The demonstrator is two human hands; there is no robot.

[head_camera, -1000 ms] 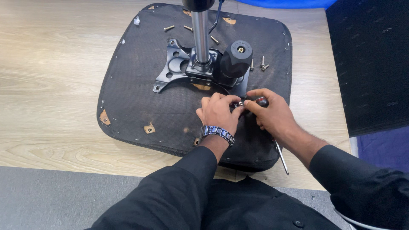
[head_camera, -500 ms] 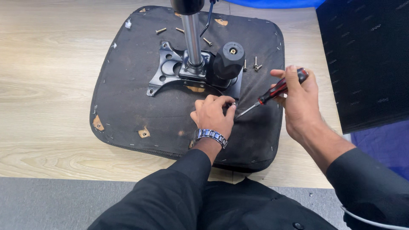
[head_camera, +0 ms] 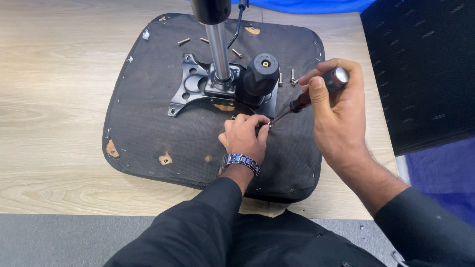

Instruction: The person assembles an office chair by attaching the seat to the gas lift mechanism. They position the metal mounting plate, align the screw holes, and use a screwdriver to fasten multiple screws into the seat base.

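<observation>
An upturned black chair seat point(head_camera: 148, 113) lies on a wooden table. A black metal mounting plate point(head_camera: 190, 89) with a steel post point(head_camera: 217, 47) and a round black knob point(head_camera: 262, 74) is fixed at its middle. My left hand point(head_camera: 245, 136) rests on the seat just in front of the plate, fingertips pinched around a small screw at the tip of the screwdriver. My right hand point(head_camera: 336, 111) grips a screwdriver point(head_camera: 309, 96) with a red and black handle, its shaft angled down-left to that screw.
Several loose screws point(head_camera: 235, 51) lie on the seat behind the plate and to the right of the knob. A black fabric panel point(head_camera: 420, 64) stands at the right. Blue cloth point(head_camera: 307, 5) shows at the far edge. Grey floor runs along the near edge.
My right hand has lifted away from the left, taken up the screwdriver and set its tip at the screw my left fingers hold. The left hand stayed in place.
</observation>
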